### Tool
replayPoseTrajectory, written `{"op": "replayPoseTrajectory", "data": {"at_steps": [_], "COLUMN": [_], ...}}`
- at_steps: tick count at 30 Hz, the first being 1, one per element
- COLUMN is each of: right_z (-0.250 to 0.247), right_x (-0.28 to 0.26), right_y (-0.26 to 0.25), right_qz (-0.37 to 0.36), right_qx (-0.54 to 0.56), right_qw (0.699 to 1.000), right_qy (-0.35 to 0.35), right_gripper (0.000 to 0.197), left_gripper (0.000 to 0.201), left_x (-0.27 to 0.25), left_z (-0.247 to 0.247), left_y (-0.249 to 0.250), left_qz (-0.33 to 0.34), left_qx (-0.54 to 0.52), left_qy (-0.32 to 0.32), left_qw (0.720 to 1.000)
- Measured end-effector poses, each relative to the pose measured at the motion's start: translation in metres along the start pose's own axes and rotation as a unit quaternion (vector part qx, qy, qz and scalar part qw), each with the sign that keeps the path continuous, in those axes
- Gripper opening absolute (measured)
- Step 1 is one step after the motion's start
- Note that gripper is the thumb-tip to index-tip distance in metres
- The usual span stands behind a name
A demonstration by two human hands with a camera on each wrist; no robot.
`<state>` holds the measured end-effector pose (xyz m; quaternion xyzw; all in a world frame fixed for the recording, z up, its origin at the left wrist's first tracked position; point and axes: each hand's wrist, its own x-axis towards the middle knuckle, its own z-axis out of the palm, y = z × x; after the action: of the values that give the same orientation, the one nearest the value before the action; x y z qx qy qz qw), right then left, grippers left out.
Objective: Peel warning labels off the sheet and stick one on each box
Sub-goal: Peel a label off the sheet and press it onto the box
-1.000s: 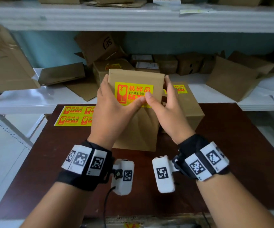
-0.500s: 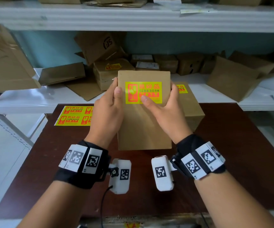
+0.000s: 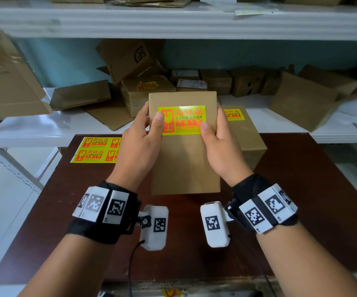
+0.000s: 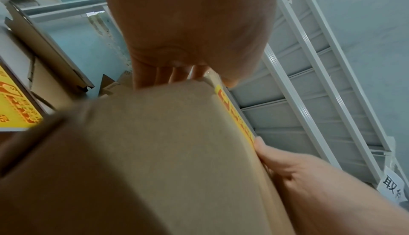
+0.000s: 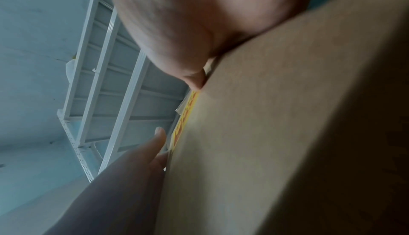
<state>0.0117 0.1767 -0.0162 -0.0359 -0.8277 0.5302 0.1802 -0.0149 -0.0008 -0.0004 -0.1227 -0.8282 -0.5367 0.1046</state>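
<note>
**Pressing the label flat on the held box**

Gripped at both side edges, the box is held upright above the table, its long axis vertical and its broad face turned toward the person. The left hand and the right hand are each wrapped round an edge, with both thumbs pressed on the warning label. The label is seen lying across the upper part of the face, its long side horizontal and its text upright. Behind, a second box already bears a label. On the label sheet, several labels remain. More boxes are judged still to be labelled.
</note>
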Motion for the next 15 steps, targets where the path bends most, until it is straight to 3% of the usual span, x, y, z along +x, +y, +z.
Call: {"op": "replayPoseTrajectory", "data": {"at_steps": [7,11,15], "right_z": [-0.015,-0.019,-0.022], "right_x": [-0.005,-0.009,-0.011], "right_y": [-0.019,-0.030,-0.032], "right_qz": [0.024,0.028,0.031], "right_qx": [0.053,0.051,-0.009], "right_qw": [0.998,0.996,0.993], "right_qy": [0.014,0.070,0.113], "right_gripper": [0.047,0.081,0.090], "left_gripper": [0.062,0.066,0.054], "left_x": [0.001,-0.006,-0.013], "left_z": [-0.003,0.003,0.009], "left_y": [0.003,0.011,0.018], "left_qz": [-0.002,0.043,0.077], "left_qx": [-0.003,-0.001,0.025], "left_qy": [0.003,0.023,0.037], "left_qw": [1.000,0.999,0.996]}}
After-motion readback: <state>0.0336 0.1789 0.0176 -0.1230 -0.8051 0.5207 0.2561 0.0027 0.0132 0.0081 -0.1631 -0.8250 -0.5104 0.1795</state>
